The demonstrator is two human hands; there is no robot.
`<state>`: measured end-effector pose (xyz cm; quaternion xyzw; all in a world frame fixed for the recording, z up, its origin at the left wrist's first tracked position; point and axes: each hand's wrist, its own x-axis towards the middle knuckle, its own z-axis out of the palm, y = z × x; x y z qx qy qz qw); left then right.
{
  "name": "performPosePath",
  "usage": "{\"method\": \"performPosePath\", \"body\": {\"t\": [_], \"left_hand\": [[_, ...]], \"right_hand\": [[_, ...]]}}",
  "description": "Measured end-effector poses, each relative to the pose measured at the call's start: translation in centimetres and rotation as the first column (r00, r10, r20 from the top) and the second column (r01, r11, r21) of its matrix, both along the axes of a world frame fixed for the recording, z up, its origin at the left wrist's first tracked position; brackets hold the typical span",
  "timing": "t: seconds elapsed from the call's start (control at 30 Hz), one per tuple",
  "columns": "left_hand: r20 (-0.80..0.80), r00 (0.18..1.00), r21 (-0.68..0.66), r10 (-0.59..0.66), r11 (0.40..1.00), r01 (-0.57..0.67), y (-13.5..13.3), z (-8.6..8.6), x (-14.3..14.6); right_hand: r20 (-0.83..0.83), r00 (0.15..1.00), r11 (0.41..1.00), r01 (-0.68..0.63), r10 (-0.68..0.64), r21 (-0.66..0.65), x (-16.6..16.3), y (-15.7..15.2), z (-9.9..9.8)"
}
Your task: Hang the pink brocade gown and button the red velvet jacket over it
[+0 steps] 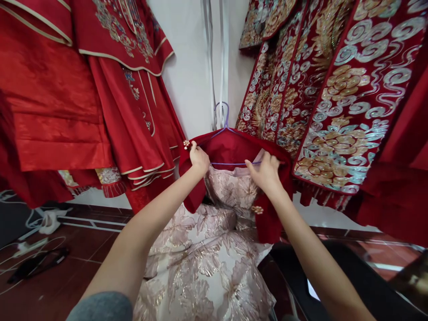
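A dark red jacket [234, 149] hangs on a purple hanger [224, 121] over a pale floral brocade skirt [207, 254]. My left hand [198, 158] grips the jacket's left front edge, just beside a small ornamental button [186, 144]. My right hand [266, 171] pinches the jacket's right front edge at the hanger's lower bar. A second ornamental button [257, 209] shows lower on the right panel. The hanger's hook sits against white straps on the wall.
Red embroidered robes [127, 80] hang at the left and gold-and-silver embroidered ones [334, 98] at the right, close on both sides. White cables and a power strip [33, 243] lie on the red-brown floor at left. A dark object [334, 276] sits lower right.
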<state>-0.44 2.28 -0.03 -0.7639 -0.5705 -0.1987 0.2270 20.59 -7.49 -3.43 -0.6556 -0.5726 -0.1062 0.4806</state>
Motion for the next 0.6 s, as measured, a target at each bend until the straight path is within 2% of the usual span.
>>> {"method": "performPosePath", "body": {"t": [0.1,0.23,0.3,0.47,0.6], "left_hand": [[0.017,1.0,-0.035,0.006,0.999,-0.005,-0.2,0.1,-0.3],[0.014,1.0,-0.012,0.007,1.0,-0.007,-0.6,0.2,-0.4],[0.011,1.0,0.011,0.011,1.0,-0.011,-0.6,0.3,-0.3],[-0.033,0.998,0.051,0.061,0.997,-0.059,-0.8,0.8,-0.2],[-0.031,0.999,0.057,0.015,0.998,-0.013,-1.1,0.8,-0.5]], "right_hand": [[0.076,0.996,0.998,0.035,-0.04,0.056,2.0,0.3,0.4],[0.147,0.987,0.989,0.081,-0.062,-0.127,3.7,1.9,0.3],[0.167,0.982,0.979,0.119,-0.092,-0.163,3.9,2.6,0.1],[0.253,0.961,0.99,0.13,-0.112,-0.053,3.3,2.5,-0.4],[0.249,0.96,0.989,0.141,-0.127,-0.039,3.7,2.3,-0.8]]}}
